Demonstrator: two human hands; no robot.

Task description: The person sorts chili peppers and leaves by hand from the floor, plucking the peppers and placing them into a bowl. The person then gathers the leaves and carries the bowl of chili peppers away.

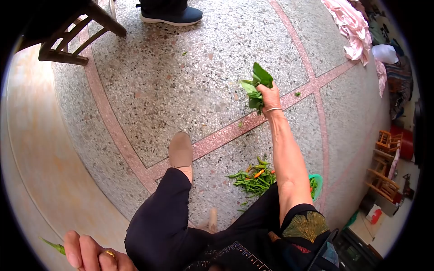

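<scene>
My right hand (270, 97), with a bracelet at the wrist, is closed around a bunch of green leaves (259, 81). It is held out over the floor, the leaves spreading past the fingers. At the lower left edge, my left hand (92, 255) has its fingers curled, with a ring on one. A slim pointed green chili pepper (54, 245) sticks out beyond those fingertips; the rest of it is hidden. On the floor below my right forearm lies a pile of green chili peppers (255, 183), with a few orange ones among them.
Beside my right arm stands a green basket (320, 186) with peppers inside. A wooden stool (68, 56) and another person's shoe (174, 17) are at the top left. Pink cloth (350, 27) hangs at the upper right, and small wooden chairs (384, 183) stand at the right.
</scene>
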